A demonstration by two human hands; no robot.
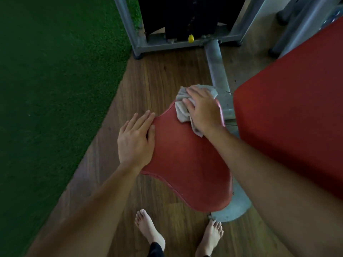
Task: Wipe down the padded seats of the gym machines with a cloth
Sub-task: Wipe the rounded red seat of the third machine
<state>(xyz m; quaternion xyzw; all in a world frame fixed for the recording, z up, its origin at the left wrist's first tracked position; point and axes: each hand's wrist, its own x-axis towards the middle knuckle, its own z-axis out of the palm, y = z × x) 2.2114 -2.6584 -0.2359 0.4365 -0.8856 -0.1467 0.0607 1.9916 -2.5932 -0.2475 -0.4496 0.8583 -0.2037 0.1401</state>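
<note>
A red padded seat (187, 162) of a gym machine fills the middle of the view. On its far end lies a crumpled grey cloth (181, 108). My right hand (203, 110) presses flat on the cloth with the fingers spread over it. My left hand (136, 140) rests on the seat's left edge, fingers straight and together, pointing away from me. The cloth's far part hangs slightly past the seat's far end.
A larger red back pad (297, 112) rises at the right. The grey metal frame (219, 71) runs under the seat toward the black weight stack (185, 15) with a yellow pin (190, 38). Green turf (55, 80) lies left, wood floor (157, 75) below, my bare feet near the seat.
</note>
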